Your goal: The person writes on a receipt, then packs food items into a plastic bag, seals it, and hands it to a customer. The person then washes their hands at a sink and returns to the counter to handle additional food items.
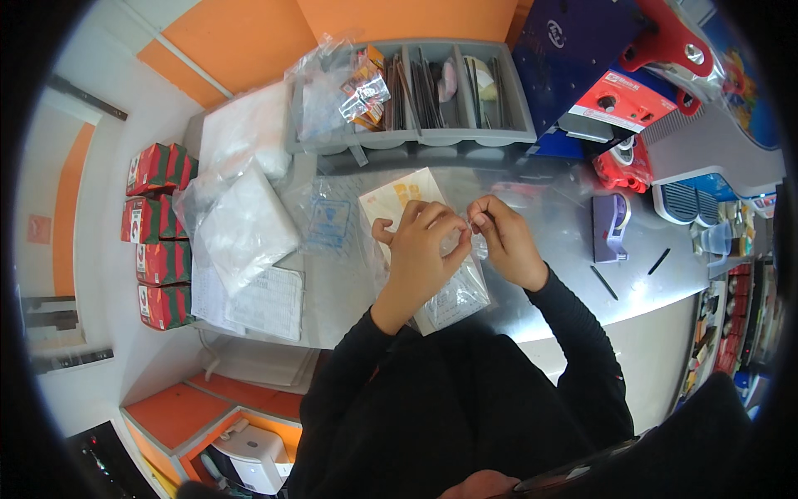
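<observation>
A pale cardboard box [414, 182] with yellow printing lies on the steel table, wrapped in a clear plastic bag [480, 246]. A slip of paper [460, 298] bearing writing shows under the plastic at its near end. Above the box, my left hand [424, 243] pinches a bit of the clear plastic between thumb and forefinger, its other fingers raised. My right hand [506, 240] faces it, pinching the same plastic with curled fingers. Both fingertips nearly meet, and the exact grip between them is too small to make out. My hands hide the middle of the box.
Behind stands a grey divided bin [430, 134] with straws and sachets. Stacks of clear plastic bags [249, 218], papers [268, 305] and red packs [163, 262] are at left. A tape dispenser [610, 227], two pens [605, 282] and a blue-red machine [623, 103] are at right.
</observation>
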The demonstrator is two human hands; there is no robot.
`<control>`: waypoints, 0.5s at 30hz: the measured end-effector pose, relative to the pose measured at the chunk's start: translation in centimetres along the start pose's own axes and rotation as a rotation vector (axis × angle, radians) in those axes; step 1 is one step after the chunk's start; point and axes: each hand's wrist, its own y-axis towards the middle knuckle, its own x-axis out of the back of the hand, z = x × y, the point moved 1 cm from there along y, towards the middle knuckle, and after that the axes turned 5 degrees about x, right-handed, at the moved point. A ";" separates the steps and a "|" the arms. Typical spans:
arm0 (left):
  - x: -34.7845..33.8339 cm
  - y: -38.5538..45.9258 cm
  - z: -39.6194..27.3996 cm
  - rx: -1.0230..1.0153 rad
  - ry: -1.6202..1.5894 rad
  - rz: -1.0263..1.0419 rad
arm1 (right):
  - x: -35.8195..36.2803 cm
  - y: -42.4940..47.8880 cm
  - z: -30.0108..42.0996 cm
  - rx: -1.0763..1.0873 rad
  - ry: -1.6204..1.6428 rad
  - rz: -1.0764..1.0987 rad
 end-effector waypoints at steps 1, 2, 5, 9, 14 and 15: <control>0.1 -0.2 0.0 0.000 0.011 0.009 | -0.1 -0.1 -0.1 -0.018 0.046 -0.021; 0.2 -0.5 0.0 -0.010 0.042 0.027 | -0.2 -0.2 -0.1 -0.027 0.068 -0.040; 0.2 -1.5 0.1 -0.046 0.101 0.045 | 0.4 0.1 0.1 -0.033 0.163 -0.156; 0.4 -1.7 0.6 -0.099 0.065 -0.051 | 3.1 0.4 0.6 0.065 0.148 -0.092; 0.5 -0.7 0.6 -0.137 -0.003 -0.066 | 1.7 -0.3 0.6 0.179 -0.050 0.115; 0.4 -0.6 0.6 -0.139 -0.013 -0.073 | 1.5 -0.5 0.6 0.182 -0.061 0.060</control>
